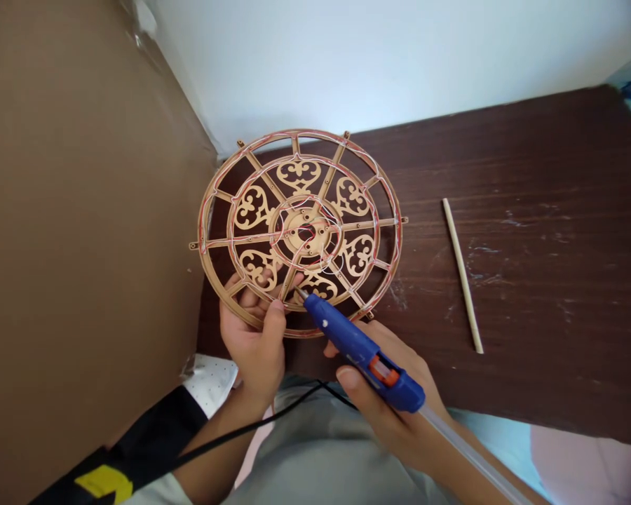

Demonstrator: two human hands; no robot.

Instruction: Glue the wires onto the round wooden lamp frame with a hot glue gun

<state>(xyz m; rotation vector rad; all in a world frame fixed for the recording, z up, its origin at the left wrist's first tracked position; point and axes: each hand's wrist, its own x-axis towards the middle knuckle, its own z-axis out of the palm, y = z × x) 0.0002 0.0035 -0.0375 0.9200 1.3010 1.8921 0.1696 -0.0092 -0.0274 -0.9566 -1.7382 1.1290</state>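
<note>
My left hand (257,337) grips the near left rim of a round tan openwork frame (297,198), thumb on top and fingers showing through the gaps below. Red and white wires run along its rings and spokes and gather round the hub. In my right hand (399,393) is a blue hot glue gun (347,337), with a clear glue stick (467,449) sticking out of its back end. The gun's nozzle points at a spoke near my left thumb; whether it touches cannot be told. Part of my right fingers is hidden behind the gun.
A thin pale wooden stick (463,273) lies on the dark brown table (547,210) to the right. Brown cardboard (84,210) stands along the left, and a white wall (399,63) is behind. A black cord (242,424) crosses below my hands.
</note>
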